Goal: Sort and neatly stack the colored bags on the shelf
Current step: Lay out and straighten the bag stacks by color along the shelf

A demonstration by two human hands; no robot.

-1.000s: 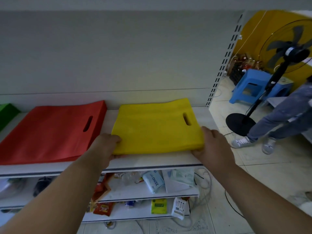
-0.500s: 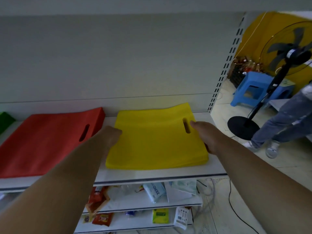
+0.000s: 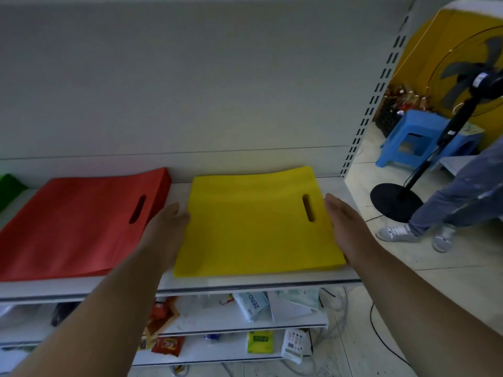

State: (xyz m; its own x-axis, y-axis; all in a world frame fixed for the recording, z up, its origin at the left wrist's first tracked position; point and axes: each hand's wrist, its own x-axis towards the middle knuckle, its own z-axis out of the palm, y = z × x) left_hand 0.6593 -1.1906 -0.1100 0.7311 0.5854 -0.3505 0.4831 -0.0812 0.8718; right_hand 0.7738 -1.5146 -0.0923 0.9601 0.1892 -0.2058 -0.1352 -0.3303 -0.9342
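Flat, open left hand (image 3: 166, 229) and right hand (image 3: 344, 224) press the sides of the yellow stack (image 3: 253, 224) at the shelf's (image 3: 258, 281) right end; red stack (image 3: 73, 227) looks tidy, squaring nearly done.

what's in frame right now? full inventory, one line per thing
yellow bag stack: 1, yellow, right part of top shelf, handle slot to the right
red bag stack: 1, red, left of the yellow one, apart from it
green bag: 1, green, far left edge, mostly cut off
shelf: 1, white, under the bags
mixed packets: several, assorted colours, lower shelves
standing fan: 1, black, on the floor at right
plastic stool: 1, blue, behind the fan
another person's legs: jeans, grey sneakers, far right
left hand: flat against the yellow stack's left edge
right hand: flat against its right edge
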